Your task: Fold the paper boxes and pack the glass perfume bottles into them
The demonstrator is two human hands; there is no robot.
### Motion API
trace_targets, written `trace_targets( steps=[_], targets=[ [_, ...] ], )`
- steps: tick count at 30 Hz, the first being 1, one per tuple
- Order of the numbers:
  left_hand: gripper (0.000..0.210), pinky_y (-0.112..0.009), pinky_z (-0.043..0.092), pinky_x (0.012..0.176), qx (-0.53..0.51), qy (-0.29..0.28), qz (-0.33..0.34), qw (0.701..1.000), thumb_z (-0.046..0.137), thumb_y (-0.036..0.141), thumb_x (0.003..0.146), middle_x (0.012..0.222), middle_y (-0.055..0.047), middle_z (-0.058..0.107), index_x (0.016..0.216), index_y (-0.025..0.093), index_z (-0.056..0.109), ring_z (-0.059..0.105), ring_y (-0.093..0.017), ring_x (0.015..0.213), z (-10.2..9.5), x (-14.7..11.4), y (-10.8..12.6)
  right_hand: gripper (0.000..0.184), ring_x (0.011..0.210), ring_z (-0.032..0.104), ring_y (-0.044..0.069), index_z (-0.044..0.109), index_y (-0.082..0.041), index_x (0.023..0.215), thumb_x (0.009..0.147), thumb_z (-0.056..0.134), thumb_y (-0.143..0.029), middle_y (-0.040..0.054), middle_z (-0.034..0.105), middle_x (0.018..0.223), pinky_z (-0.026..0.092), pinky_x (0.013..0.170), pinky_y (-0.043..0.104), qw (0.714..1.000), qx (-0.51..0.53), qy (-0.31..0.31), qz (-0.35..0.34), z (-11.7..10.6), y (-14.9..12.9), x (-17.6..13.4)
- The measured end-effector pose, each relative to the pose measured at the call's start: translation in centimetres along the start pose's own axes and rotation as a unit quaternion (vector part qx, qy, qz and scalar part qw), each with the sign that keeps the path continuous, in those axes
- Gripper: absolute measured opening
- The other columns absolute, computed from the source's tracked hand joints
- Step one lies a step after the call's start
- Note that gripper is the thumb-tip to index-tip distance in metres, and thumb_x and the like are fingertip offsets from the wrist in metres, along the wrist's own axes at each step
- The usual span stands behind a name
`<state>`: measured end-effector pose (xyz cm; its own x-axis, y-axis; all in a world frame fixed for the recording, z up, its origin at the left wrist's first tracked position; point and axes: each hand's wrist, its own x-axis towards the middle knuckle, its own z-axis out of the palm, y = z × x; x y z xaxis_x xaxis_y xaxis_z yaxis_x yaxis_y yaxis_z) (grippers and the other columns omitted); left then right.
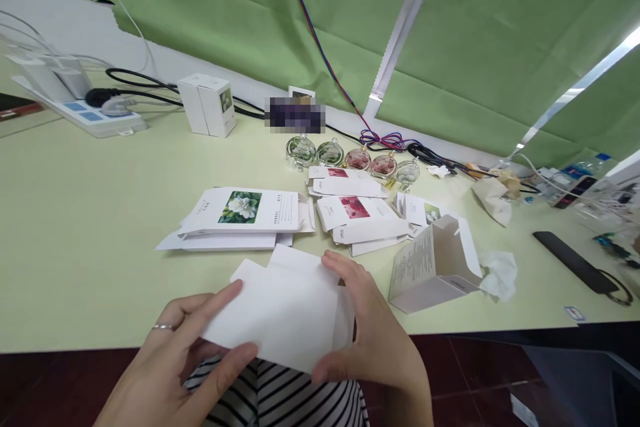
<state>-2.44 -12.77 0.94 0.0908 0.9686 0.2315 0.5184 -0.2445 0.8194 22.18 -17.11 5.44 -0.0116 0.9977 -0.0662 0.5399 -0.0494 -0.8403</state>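
Observation:
A plain white cardboard piece with cut flaps [283, 310], perhaps a folded box insert, is held between both hands over the table's front edge. My left hand [185, 353] grips its left side, thumb on the near edge. Around its right end my right hand [367, 333] is closed, fingertips at the top corner and thumb at the bottom. Just beyond lie flattened boxes with a white flower picture [240, 207] and flattened boxes with a red picture [355, 208]. To the right, an open white box [433, 270] lies tilted, its opening showing.
Round glass bottles [357, 159] line the back. A closed white box [207, 105] stands back left, near a power strip [95, 117]. Crumpled tissue [499, 273] and a dark flat device [575, 261] lie at right. Cables [440, 161] run along the wall.

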Motion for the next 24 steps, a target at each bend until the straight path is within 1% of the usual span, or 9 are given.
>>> trace_targets(
  steps=[2, 4, 7, 10, 13, 15, 17, 20, 24],
  targets=[
    [0.051, -0.015, 0.058, 0.055, -0.041, -0.01, 0.004, 0.999, 0.07, 0.06, 0.072, 0.107, 0.005, 0.06, 0.122, 0.052, 0.061, 0.065, -0.009, 0.06, 0.1, -0.2, 0.4, 0.12, 0.147, 0.023, 0.038, 0.04, -0.025, 0.146, 0.043, 0.088, -0.065, 0.0119, 0.029, 0.159, 0.021, 0.118, 0.058, 1.0, 0.002, -0.013, -0.015, -0.1, 0.3, 0.0],
    [0.05, -0.014, 0.058, 0.058, -0.067, 0.011, -0.026, 0.997, 0.069, 0.063, 0.072, 0.108, 0.007, 0.057, 0.12, 0.054, 0.061, 0.062, -0.007, 0.059, 0.4, -0.4, 1.3, 0.119, 0.147, 0.025, 0.036, 0.039, -0.025, 0.146, 0.044, 0.089, -0.062, 0.0124, 0.03, 0.159, 0.023, 0.119, 0.055, 0.999, 0.017, -0.021, -0.048, -0.3, 0.6, -0.1],
    [0.054, -0.012, 0.057, 0.061, -0.077, 0.033, -0.066, 0.994, 0.07, 0.068, 0.068, 0.112, 0.008, 0.055, 0.119, 0.053, 0.062, 0.06, -0.006, 0.061, 0.7, -0.4, 2.6, 0.113, 0.143, 0.035, 0.034, 0.042, -0.026, 0.143, 0.047, 0.091, -0.057, 0.0122, 0.04, 0.154, 0.03, 0.117, 0.049, 0.996, 0.033, -0.022, -0.078, -0.3, 0.9, -0.4],
    [0.057, -0.012, 0.056, 0.06, -0.083, 0.023, -0.084, 0.993, 0.071, 0.067, 0.066, 0.112, 0.008, 0.054, 0.12, 0.05, 0.063, 0.062, -0.006, 0.062, 0.9, -0.2, 2.5, 0.106, 0.138, 0.042, 0.032, 0.043, -0.025, 0.142, 0.051, 0.09, -0.052, 0.0119, 0.045, 0.149, 0.035, 0.114, 0.047, 0.997, 0.027, -0.013, -0.065, -0.3, 0.6, -0.5],
    [0.058, -0.014, 0.057, 0.056, -0.086, 0.023, -0.059, 0.994, 0.074, 0.063, 0.067, 0.11, 0.005, 0.054, 0.121, 0.047, 0.063, 0.065, -0.007, 0.059, 1.0, 0.0, 1.6, 0.103, 0.137, 0.042, 0.032, 0.043, -0.024, 0.142, 0.055, 0.089, -0.05, 0.0127, 0.045, 0.149, 0.035, 0.114, 0.048, 0.998, 0.017, -0.013, -0.054, -0.3, 0.3, -0.5],
    [0.059, -0.015, 0.057, 0.05, -0.079, 0.03, -0.02, 0.996, 0.077, 0.058, 0.066, 0.109, 0.003, 0.055, 0.122, 0.045, 0.064, 0.064, -0.008, 0.056, 1.0, 0.0, 1.1, 0.106, 0.138, 0.04, 0.033, 0.041, -0.024, 0.144, 0.053, 0.09, -0.049, 0.0132, 0.043, 0.151, 0.034, 0.114, 0.049, 0.999, 0.01, -0.017, -0.051, -0.3, 0.3, -0.4],
    [0.057, -0.017, 0.057, 0.05, -0.069, 0.045, -0.017, 0.996, 0.077, 0.056, 0.066, 0.108, 0.002, 0.056, 0.121, 0.042, 0.065, 0.063, -0.008, 0.054, 1.0, -0.1, 1.3, 0.11, 0.14, 0.038, 0.034, 0.04, -0.024, 0.145, 0.05, 0.091, -0.048, 0.0135, 0.042, 0.151, 0.033, 0.114, 0.051, 0.999, -0.004, -0.018, -0.05, -0.1, 0.2, -0.4],
    [0.055, -0.02, 0.06, 0.058, -0.069, 0.042, -0.085, 0.993, 0.073, 0.061, 0.067, 0.114, 0.003, 0.056, 0.118, 0.041, 0.066, 0.064, -0.01, 0.06, 0.9, -0.3, 2.5, 0.107, 0.138, 0.041, 0.034, 0.041, -0.023, 0.144, 0.052, 0.09, -0.047, 0.0143, 0.044, 0.149, 0.034, 0.113, 0.052, 0.999, -0.014, -0.008, -0.046, 0.1, 0.2, -0.5],
    [0.07, -0.028, 0.06, 0.052, -0.085, -0.034, -0.161, 0.983, 0.068, 0.073, 0.062, 0.12, -0.001, 0.062, 0.122, 0.039, 0.058, 0.07, -0.018, 0.064, 0.7, -0.2, 3.8, 0.105, 0.135, 0.045, 0.033, 0.042, -0.024, 0.143, 0.052, 0.091, -0.041, 0.0139, 0.046, 0.147, 0.036, 0.112, 0.051, 0.999, -0.012, 0.003, -0.042, 0.1, 0.1, -0.7]
  ],
)
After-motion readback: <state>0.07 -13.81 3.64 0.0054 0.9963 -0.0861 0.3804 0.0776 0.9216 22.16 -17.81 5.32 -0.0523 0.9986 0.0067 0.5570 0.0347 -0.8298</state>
